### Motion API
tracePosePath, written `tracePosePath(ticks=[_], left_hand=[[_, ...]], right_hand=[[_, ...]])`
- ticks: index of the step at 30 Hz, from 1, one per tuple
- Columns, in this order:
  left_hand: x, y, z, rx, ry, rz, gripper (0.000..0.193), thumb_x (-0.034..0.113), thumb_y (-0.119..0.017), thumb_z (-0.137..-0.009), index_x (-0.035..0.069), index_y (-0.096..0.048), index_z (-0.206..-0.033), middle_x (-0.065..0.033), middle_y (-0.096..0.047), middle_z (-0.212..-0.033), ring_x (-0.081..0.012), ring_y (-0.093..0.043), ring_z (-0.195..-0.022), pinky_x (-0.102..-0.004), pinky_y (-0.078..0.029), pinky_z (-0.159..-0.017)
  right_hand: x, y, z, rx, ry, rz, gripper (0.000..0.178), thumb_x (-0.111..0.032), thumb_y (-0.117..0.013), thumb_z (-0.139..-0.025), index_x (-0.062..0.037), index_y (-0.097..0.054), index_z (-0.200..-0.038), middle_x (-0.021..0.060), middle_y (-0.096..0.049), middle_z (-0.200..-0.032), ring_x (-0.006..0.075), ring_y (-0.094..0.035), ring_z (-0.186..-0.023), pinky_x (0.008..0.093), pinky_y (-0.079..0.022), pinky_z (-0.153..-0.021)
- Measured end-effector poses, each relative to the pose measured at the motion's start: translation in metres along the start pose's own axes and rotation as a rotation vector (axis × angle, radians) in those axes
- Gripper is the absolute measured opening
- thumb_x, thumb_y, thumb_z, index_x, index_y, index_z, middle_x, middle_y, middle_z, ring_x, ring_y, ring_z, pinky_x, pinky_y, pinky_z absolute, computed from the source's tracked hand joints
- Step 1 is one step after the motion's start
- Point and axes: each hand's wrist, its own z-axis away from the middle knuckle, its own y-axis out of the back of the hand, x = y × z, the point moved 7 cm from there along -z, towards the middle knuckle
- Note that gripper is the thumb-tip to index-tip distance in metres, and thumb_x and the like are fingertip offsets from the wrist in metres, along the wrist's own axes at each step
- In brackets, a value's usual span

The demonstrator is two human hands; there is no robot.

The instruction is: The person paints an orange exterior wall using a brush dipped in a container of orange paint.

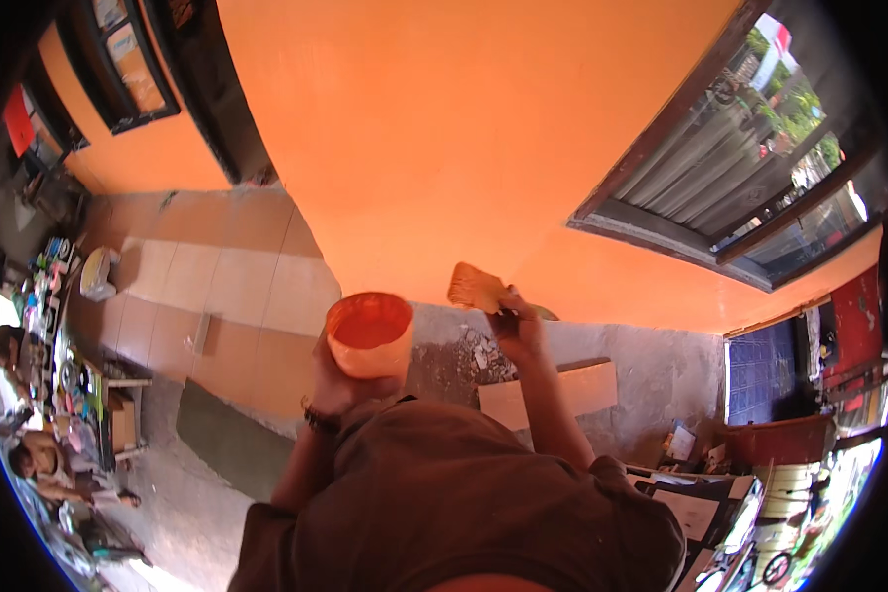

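My left hand is wrapped round an orange paint container, held upright at the front of my body. Orange paint shows inside it, below the rim. In my right hand is a wide paintbrush, its bristles coated in orange and pointing up and to the left. My fingers close round the brush's handle, which is mostly hidden by them. Ahead stands an orange wall; whether the bristles touch it I cannot tell.
A dark-framed window is set in the wall at the right. On the floor lie rubble, a pale board and a dark green mat. A cluttered table and a seated person are at the left.
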Motion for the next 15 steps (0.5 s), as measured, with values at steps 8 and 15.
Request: tracePosePath(ticks=[8,15], left_hand=[[-0.005,-0.102,-0.003,-0.202,-0.131,-0.013,0.092,0.018,-0.093,-0.049,-0.001,-0.048,-0.126,-0.0103,-0.062,-0.116,-0.0188,-0.059,-0.109,-0.0356,-0.047,-0.095],[0.007,-0.152,-0.002,-0.344,-0.202,-0.072,0.086,0.015,-0.091,-0.052,0.0,-0.049,-0.126,-0.0088,-0.064,-0.114,-0.0182,-0.06,-0.107,-0.0342,-0.047,-0.095]], right_hand=[[-0.124,-0.018,0.104,-0.094,0.409,0.0,0.041,-0.001,-0.057,-0.085,-0.0052,-0.049,-0.125,0.0097,-0.058,-0.122,0.0222,-0.057,-0.114,0.0377,-0.051,-0.093],[-0.165,-0.098,0.156,-0.483,0.756,0.35,0.031,-0.002,-0.064,-0.087,-0.003,-0.051,-0.114,0.0061,-0.059,-0.106,0.0161,-0.058,-0.1,0.0303,-0.048,-0.085]])
